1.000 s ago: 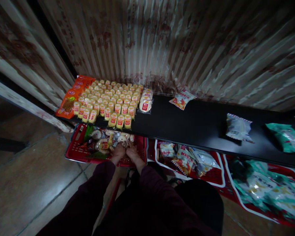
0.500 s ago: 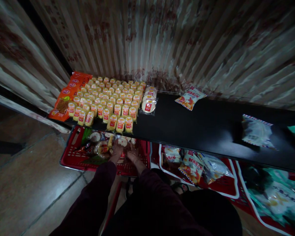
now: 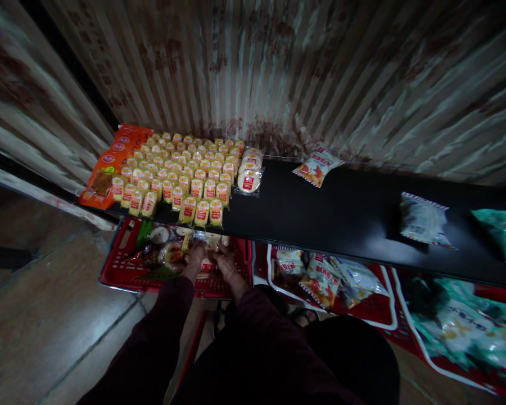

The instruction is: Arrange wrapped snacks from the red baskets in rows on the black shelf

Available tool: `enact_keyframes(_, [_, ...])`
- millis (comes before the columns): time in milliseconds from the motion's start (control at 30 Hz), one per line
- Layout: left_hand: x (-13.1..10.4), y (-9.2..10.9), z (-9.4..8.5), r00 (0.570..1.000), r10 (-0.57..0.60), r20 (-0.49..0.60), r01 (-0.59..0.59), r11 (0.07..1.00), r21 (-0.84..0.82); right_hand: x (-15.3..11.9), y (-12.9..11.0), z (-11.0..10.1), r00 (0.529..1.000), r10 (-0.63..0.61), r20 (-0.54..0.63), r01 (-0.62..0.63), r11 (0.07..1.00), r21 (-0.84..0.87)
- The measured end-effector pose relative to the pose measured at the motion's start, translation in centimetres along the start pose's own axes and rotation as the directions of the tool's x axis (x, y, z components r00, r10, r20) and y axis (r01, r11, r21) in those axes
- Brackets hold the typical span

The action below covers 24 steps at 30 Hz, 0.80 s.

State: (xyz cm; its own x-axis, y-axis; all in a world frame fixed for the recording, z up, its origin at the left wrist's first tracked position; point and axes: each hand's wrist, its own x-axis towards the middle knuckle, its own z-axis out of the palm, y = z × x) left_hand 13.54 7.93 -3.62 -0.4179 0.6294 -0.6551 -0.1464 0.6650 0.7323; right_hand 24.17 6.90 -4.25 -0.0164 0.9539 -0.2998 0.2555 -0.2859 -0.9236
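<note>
My left hand and right hand sit slightly apart in the red plastic basket, a round white plastic-wrapped snack between them; I cannot tell whether either grips it; beyond my hands, small yellow wrapped cakes stand in rows on the black shelf.

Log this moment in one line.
left hand, right hand: in red plastic basket, at clear-wrapped pale round snacks | grip: unclear | black flat shelf: oblong yellow wrapped cakes

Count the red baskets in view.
3: left basket, with left hand and right hand in it; middle basket, holding white bags; right basket, holding green bags. More may be hidden beneath.
</note>
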Motion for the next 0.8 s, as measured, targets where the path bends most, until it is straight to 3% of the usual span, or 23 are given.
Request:
enact_keyframes(133, [-1.4, 0.6, -0.3, 0.997, -0.042, 0.064, 0.051, 0.989, -0.141, -0.6, -0.2, -0.2, 0.998, 0.063, 0.005, -0.063, 0.997, 0.047])
enact_keyframes(300, [-2.7, 1.3, -0.4, 0.988, -0.057, 0.145, 0.106, 0.929, -0.354, -1.2, 0.3, -0.4, 0.991, -0.097, -0.087, 0.089, 0.991, -0.099])
enact_keyframes(467, [-4.0, 1.6, -0.1, 0.989, -0.02, 0.143, 0.08, 0.903, -0.423, -2.2, -0.3, -1.0, 0.983, -0.161, -0.084, 0.149, 0.98, -0.133])
enact_keyframes(600, [-4.8, 1.6, 0.1, 0.988, -0.026, 0.15, 0.101, 0.848, -0.521, -2.9, -0.9, -1.7, 0.978, -0.183, -0.104, 0.175, 0.981, -0.085])
enact_keyframes(800, [-5.9, 1.5, 0.4, 0.989, -0.038, 0.144, 0.111, 0.83, -0.547, -3.2, -0.6, -2.8, 0.975, -0.115, -0.191, 0.129, 0.99, 0.058])
